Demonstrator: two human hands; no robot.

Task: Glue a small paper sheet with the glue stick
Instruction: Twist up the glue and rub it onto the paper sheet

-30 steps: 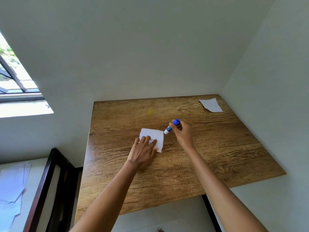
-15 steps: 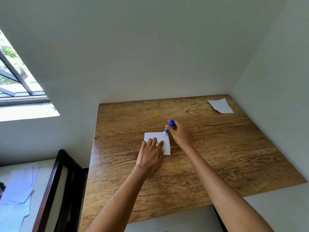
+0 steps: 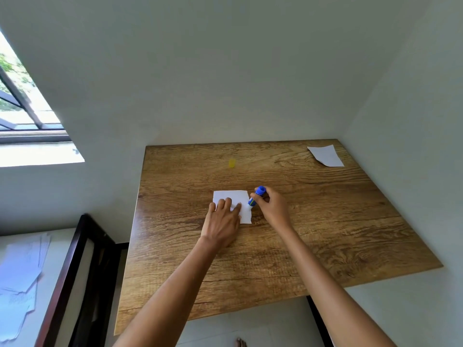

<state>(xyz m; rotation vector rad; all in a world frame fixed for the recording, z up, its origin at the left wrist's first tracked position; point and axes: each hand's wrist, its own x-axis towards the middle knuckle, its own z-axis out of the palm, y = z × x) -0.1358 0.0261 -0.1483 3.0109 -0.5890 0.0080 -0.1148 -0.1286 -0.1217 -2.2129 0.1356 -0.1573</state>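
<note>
My left hand (image 3: pixel 223 219) lay flat with straight fingers on the small paper sheet (image 3: pixel 231 196), pinning its near left part to the wooden counter (image 3: pixel 325 234); that grip held nothing, it only pressed. To its right, my right hand (image 3: pixel 273 205) had its grip curled round the blue glue stick (image 3: pixel 256 196), which leaned with its base up and its tip down at the sheet's right edge. Half a second before, the tip had been at the sheet's far edge, so I judged that I was working the glue along the border, with much of the sheet probably left to cover.

The window (image 3: pixel 22 106) stood open at far left, and loose papers (image 3: pixel 20 271) lay on a pale surface below it beside a dark wooden frame (image 3: pixel 65 279). On the counter, a small yellow cap (image 3: pixel 232 163) sat well beyond the sheet, likely the stick's own. Another paper sheet (image 3: pixel 325 155) rested at the far right corner, where plain walls met.
</note>
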